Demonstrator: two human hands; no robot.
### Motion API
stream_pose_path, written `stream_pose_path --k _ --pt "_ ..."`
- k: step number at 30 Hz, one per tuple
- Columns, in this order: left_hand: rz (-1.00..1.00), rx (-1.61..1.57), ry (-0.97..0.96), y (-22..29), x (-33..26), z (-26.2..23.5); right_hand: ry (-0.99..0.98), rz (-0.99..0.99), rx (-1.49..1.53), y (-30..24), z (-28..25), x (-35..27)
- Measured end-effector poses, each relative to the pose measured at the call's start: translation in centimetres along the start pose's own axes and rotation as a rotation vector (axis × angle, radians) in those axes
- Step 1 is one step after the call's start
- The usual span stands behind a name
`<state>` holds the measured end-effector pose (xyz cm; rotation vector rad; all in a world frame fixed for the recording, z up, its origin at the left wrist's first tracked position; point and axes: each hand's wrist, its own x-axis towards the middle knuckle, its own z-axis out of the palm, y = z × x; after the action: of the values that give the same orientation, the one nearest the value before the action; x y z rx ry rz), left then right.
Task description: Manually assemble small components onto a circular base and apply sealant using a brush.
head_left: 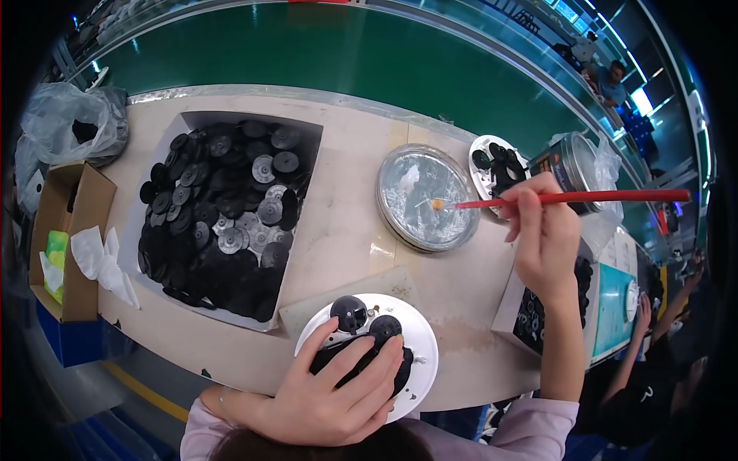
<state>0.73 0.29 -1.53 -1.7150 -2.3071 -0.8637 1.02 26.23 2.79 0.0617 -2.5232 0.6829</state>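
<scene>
My left hand (338,399) lies over a white round base (421,338) fitted with black gears (384,329), fingers curled across the dark parts. The base rests near the table's front edge, partly hidden by that hand. Up to the right, my right hand (544,242) pinches a slender red-handled brush (615,197), held nearly level. Its pale tip reaches over a shallow round tin (450,177) containing a whitish, grease-like smear. A dab of yellowish stuff shows at the tip. Behind my right hand stands another white base with black parts (506,165).
A large box (304,127) full of black and grey discs stands left of the tin. A cardboard box (65,300) and plastic bag (69,115) are farther left. A metal can (580,165) and a box of black parts (538,311) stand right. Other people work beyond.
</scene>
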Motion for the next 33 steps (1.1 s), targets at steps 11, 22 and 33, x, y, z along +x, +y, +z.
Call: stream_pose_path --k 11,22,33 --pt "-0.001 -0.005 -0.025 -0.1 0.2 -0.2 -0.082 0.007 0.044 0.2 -0.5 -0.6" --pt "-0.002 0.017 -0.040 0.1 0.3 -0.3 -0.105 -0.238 0.233 -0.1 0.4 1.0" --pt "-0.009 0.046 -0.044 0.2 0.6 -0.3 -0.132 -0.238 0.246 0.4 -1.4 2.8"
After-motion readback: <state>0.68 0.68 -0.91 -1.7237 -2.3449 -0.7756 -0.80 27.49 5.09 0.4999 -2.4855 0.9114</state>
